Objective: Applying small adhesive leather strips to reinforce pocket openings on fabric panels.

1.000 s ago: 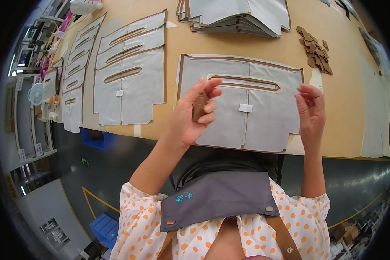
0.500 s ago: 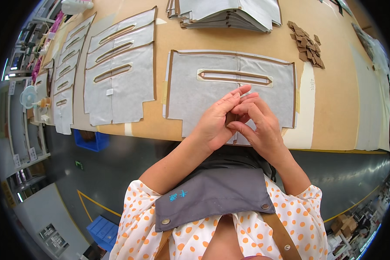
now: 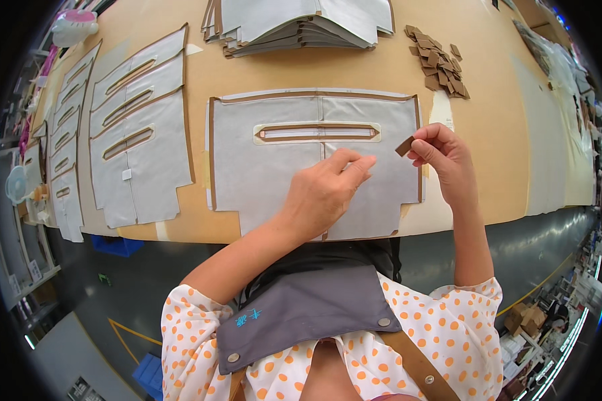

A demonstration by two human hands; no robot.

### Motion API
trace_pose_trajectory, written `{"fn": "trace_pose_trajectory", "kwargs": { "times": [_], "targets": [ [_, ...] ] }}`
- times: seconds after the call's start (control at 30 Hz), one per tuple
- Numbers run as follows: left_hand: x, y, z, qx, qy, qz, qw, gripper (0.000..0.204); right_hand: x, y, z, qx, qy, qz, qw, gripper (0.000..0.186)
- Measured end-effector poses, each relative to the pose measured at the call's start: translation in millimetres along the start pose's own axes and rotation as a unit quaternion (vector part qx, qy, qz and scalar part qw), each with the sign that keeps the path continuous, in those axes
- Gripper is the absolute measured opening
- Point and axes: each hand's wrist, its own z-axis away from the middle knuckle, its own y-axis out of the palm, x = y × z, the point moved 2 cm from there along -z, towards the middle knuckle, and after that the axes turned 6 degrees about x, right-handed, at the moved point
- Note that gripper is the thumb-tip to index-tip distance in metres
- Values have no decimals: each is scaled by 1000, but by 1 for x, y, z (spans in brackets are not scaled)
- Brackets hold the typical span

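Note:
Between the thumb and fingers of my right hand (image 3: pixel 446 160) is a small brown rectangular patch (image 3: pixel 405 146), held just above the right edge of a grey fabric panel (image 3: pixel 267 174). The panel lies flat before me, with brown-taped edges, notched lower corners and a long zipped slot (image 3: pixel 318 133) across its upper middle. Over the panel's centre, below the slot, my left hand (image 3: pixel 328 189) is closed, thumb and forefinger together. Whether anything is pinched there I cannot make out.
A heap of brown patches (image 3: pixel 438 63) lies at the far right. Behind the panel stands a stack of grey panels (image 3: pixel 308 27). Overlapping slotted panels (image 3: pixel 140 167) lie to the left. A blue crate (image 3: pixel 117 245) sits below the table's left front edge.
My hands, together around the brown patch before, have parted. The right hand has carried the patch to the right; the left has turned back-up over the panel. The whole view has shifted.

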Motion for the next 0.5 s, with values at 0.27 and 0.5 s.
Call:
{"fn": "trace_pose_trajectory", "kwargs": {
  "times": [0.27,0.5],
  "targets": [
    [19,18,-11,16,123,-250,960,36,-8,-10,-39,73,50,59,994,20],
    [17,16,-12,23,125,-256,958,38,-2,-8,-64,157,128,105,974,20]
  ]
}}
